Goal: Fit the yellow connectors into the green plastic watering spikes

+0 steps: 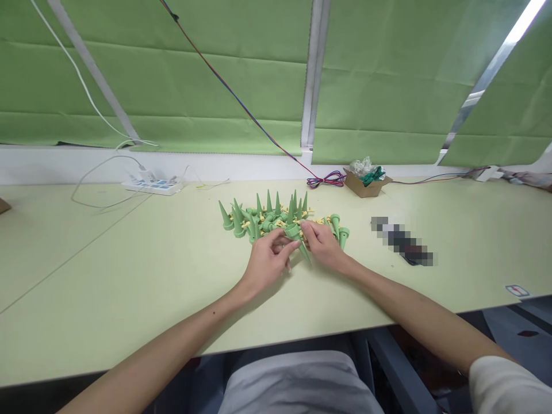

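Note:
A green plastic watering spike (292, 231) is held between my two hands, its round open cup facing up and its tapered point slanting down to the right. My left hand (269, 256) pinches the cup from the left, thumb in front. My right hand (321, 244) is closed at the cup's right side, where a bit of yellow shows by the fingertips; my fingers hide most of that part. Just behind lies a cluster of similar green spikes (238, 221) with small yellow valves, several standing point up, others lying down (344, 237) beside my right hand.
A small cardboard box (364, 187) with clear plastic and green material stands at the back, beside a coiled red-and-blue cable (326, 180). A power strip (153, 186) with white cords lies back left. A blurred dark object (403, 241) rests to the right on the table (129, 287).

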`<state>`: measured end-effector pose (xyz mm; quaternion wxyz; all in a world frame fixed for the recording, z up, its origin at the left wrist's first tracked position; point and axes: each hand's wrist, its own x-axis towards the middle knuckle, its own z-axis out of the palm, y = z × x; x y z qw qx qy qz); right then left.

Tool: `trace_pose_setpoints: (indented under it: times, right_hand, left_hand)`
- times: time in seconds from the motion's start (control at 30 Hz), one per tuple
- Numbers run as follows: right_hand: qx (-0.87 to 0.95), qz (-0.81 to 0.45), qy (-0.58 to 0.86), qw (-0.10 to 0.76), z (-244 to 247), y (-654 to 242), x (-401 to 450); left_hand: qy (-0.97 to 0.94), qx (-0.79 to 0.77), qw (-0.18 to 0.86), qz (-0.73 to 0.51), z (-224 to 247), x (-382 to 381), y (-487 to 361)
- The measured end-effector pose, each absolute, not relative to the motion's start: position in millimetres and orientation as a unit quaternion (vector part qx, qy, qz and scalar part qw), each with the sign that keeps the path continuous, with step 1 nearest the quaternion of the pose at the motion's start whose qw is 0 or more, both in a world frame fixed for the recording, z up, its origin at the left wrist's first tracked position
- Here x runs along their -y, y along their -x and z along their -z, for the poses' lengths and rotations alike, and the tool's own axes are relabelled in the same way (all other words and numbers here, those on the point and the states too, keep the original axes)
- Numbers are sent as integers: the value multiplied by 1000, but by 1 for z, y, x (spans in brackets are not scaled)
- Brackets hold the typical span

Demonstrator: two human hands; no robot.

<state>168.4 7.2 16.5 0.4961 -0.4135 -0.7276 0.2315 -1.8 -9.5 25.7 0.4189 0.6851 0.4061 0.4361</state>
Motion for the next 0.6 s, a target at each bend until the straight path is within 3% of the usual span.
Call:
trace_pose_setpoints:
  times: [0.2, 0.6]
  right_hand:
    - [729, -227, 404, 504, -18, -168, -4]
    - [756, -202, 364, 506, -25, -168, 2]
  left_hand:
    - [-643, -352, 537, -418, -25, 6, -1]
    - [-627, -305, 602, -389, -32, 8, 0]
